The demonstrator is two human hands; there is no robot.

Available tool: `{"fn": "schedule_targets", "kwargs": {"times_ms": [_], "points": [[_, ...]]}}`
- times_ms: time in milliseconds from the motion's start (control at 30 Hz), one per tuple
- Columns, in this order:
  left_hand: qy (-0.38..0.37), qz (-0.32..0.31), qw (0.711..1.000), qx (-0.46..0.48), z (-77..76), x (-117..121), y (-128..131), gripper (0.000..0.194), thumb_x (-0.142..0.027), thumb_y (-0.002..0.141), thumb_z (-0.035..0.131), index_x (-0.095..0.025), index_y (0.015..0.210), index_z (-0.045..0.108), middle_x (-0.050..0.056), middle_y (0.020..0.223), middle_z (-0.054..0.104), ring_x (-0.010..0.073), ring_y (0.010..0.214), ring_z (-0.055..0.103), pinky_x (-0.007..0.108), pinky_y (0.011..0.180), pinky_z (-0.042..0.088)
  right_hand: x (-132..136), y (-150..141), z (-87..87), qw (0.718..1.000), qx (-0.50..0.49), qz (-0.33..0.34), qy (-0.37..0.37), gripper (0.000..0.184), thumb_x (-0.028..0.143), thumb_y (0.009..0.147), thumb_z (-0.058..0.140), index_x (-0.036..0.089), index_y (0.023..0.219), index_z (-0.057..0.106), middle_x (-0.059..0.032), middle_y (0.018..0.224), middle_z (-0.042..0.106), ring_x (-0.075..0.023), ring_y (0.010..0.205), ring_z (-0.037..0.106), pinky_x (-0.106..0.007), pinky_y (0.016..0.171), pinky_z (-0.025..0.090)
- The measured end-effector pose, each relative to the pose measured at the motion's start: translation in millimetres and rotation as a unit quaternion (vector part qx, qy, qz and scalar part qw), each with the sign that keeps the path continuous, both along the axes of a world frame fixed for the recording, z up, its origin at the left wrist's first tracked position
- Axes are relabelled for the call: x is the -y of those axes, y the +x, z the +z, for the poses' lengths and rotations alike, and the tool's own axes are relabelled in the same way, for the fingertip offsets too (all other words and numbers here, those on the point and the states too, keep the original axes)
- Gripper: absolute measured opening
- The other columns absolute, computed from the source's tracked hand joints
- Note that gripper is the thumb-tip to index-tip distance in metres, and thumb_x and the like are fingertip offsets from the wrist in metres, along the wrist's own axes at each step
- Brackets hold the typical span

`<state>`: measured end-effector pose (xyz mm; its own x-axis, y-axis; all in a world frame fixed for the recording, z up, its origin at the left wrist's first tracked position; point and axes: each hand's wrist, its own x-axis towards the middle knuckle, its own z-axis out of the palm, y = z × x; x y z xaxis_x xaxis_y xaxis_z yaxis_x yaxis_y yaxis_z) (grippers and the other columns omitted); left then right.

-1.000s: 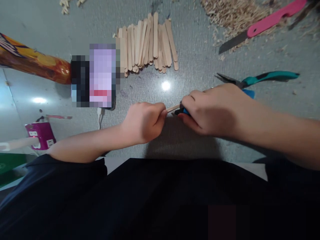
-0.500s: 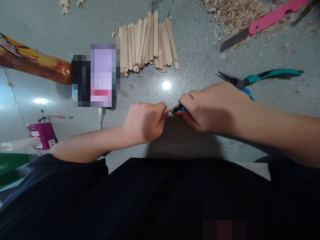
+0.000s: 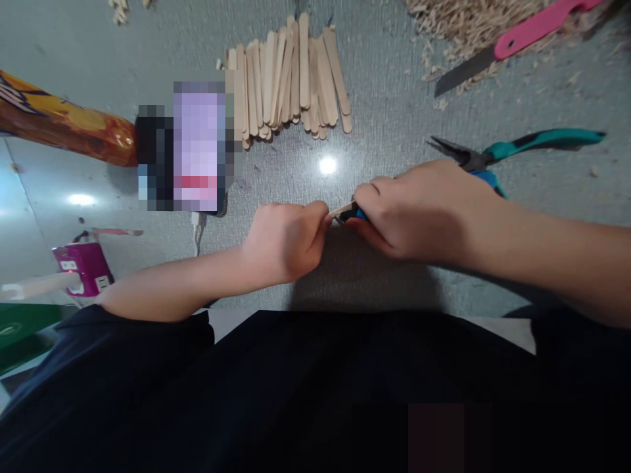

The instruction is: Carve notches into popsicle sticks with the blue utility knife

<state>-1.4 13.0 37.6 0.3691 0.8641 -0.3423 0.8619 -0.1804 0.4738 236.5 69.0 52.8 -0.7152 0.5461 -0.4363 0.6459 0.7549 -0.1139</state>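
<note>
Between my two hands runs a thin wooden craft stick [image 3: 340, 210], of which a short length shows. My left hand [image 3: 287, 242] is closed, pinching the stick's left end between thumb and finger. Closed too, my right hand [image 3: 419, 210] grips a blue and black utility knife [image 3: 351, 214], most of it hidden in the palm. The knife's tip points left, lying along the underside of the stick close to my left fingertips. The stick's right part disappears under my right fingers. Above the hands, a row of craft sticks [image 3: 286, 75] lies on the grey table [image 3: 384, 98].
Teal-handled pliers [image 3: 522, 146] lie just beyond my right hand. Further back is a pink-handled saw [image 3: 527, 38] beside a heap of wood shavings [image 3: 458, 23]. At the left are a phone [image 3: 200, 144], a snack packet [image 3: 69, 121] and a purple power socket [image 3: 83, 266].
The knife and my right hand have shifted slightly left, so less of the stick shows between the hands. My left hand keeps its pinch. The view has moved a little.
</note>
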Motion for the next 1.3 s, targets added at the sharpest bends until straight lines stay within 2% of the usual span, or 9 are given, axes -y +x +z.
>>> {"fn": "schedule_targets", "kwargs": {"times_ms": [133,333,533,667,800,967,1167,1300], "points": [[-0.005,-0.005,1.000,-0.021,-0.1,1,0,0.038,-0.042,0.114,0.051,-0.023,0.084,0.064,0.005,0.064,0.058,0.0183,0.055,0.039,0.038,0.064,0.020,-1,-2,2.0,1.000,0.003,-0.007,-0.012,0.068,0.053,0.119,0.031,0.009,0.129,0.083,-0.0248,0.101,0.084,-0.0321,0.071,0.068,-0.043,0.068,0.023],[-0.001,-0.017,0.999,-0.048,-2.2,3,1,0.037,-0.042,0.115,0.050,-0.023,0.092,0.072,0.007,0.067,0.067,0.0212,0.056,0.049,0.038,0.064,0.022,3,-4,1.9,1.000,0.009,0.008,0.014,0.061,0.048,0.119,0.034,0.012,0.124,0.082,-0.0243,0.096,0.084,-0.0337,0.071,0.070,-0.043,0.065,0.026],[-0.005,-0.031,0.996,-0.083,-2.2,8,5,0.036,-0.037,0.115,0.045,-0.021,0.097,0.073,0.008,0.067,0.068,0.0219,0.056,0.052,0.038,0.063,0.021,11,-7,1.3,0.999,0.014,0.003,0.032,0.056,0.048,0.121,0.036,0.014,0.123,0.080,-0.0221,0.095,0.083,-0.0324,0.072,0.074,-0.041,0.062,0.025],[-0.018,-0.046,0.990,-0.133,0.5,9,9,0.035,-0.031,0.115,0.045,-0.020,0.103,0.076,0.009,0.071,0.072,0.0241,0.059,0.060,0.038,0.064,0.022,16,-8,-2.4,0.999,0.023,-0.019,0.036,0.063,0.052,0.123,0.028,0.015,0.126,0.079,-0.0193,0.098,0.083,-0.0314,0.073,0.074,-0.040,0.063,0.025],[-0.008,-0.056,0.985,-0.164,2.2,11,10,0.034,-0.024,0.115,0.046,-0.018,0.110,0.080,0.011,0.075,0.077,0.0272,0.065,0.069,0.038,0.066,0.022,18,-10,-2.9,0.999,0.021,-0.043,0.011,0.065,0.051,0.124,0.024,0.013,0.127,0.078,-0.0208,0.101,0.083,-0.0315,0.080,0.076,-0.040,0.067,0.028],[0.028,-0.062,0.984,-0.164,-1.1,15,9,0.029,-0.021,0.113,0.051,-0.019,0.110,0.080,0.009,0.073,0.077,0.0267,0.064,0.072,0.038,0.065,0.022,22,-11,-1.7,0.997,-0.008,-0.074,0.007,0.056,0.046,0.123,0.031,0.014,0.125,0.077,-0.0222,0.104,0.083,-0.0308,0.082,0.074,-0.040,0.070,0.030],[0.048,-0.061,0.985,-0.154,-4.8,17,7,0.026,-0.020,0.112,0.051,-0.018,0.109,0.078,0.010,0.074,0.078,0.0275,0.064,0.075,0.038,0.064,0.023,27,-14,-2.6,0.995,-0.011,-0.096,0.030,0.048,0.039,0.120,0.037,0.016,0.116,0.079,-0.0205,0.098,0.083,-0.0277,0.073,0.066,-0.038,0.068,0.029],[0.054,-0.062,0.985,-0.155,-6.3,18,7,0.022,-0.019,0.110,0.054,-0.018,0.109,0.077,0.009,0.072,0.077,0.0270,0.063,0.074,0.038,0.064,0.021,30,-16,-1.6,0.993,-0.011,-0.111,0.034,0.043,0.036,0.120,0.041,0.016,0.119,0.079,-0.0196,0.099,0.083,-0.0263,0.074,0.067,-0.038,0.069,0.029]]}}
